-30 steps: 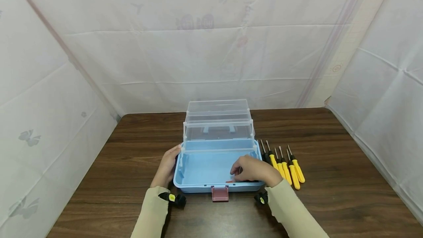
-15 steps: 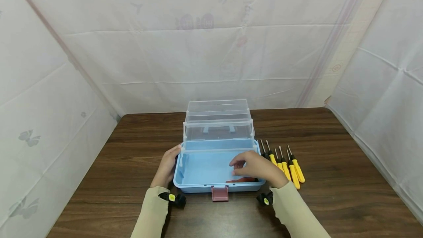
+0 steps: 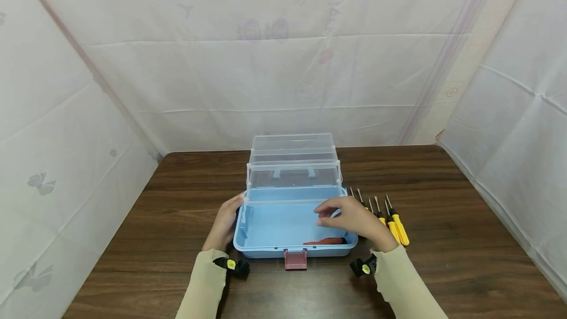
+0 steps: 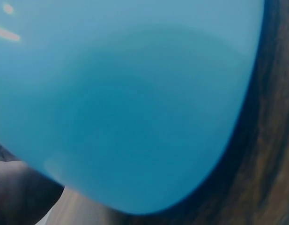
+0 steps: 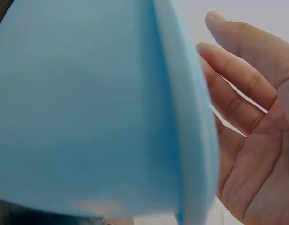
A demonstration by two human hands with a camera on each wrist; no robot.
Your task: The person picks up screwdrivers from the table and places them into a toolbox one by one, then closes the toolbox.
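An open blue toolbox [image 3: 266, 252] with a clear lid and clear trays [image 3: 293, 174] folded back stands on the wooden table. A red-handled tool [image 3: 325, 241] lies inside it at the front right. My left hand [image 3: 227, 221] rests against the box's left wall, thumb up by the rim. In the left wrist view that blue wall [image 4: 135, 103] fills the frame, blurred. My right hand [image 3: 350, 216] hovers over the box's right side, empty. Its palm and straight fingers [image 5: 249, 93] show beside the blue wall [image 5: 88, 108] in the right wrist view.
Several yellow-handled screwdrivers [image 3: 393, 226] lie in a row right of the box, partly behind my right hand. A dull red latch [image 3: 295, 259] hangs at the box's front. White sheets wall in the table [image 3: 443, 270] on three sides.
My right hand has risen out of the box's front right corner and drifted right, leaving the red-handled tool lying inside. The left hand has stayed put.
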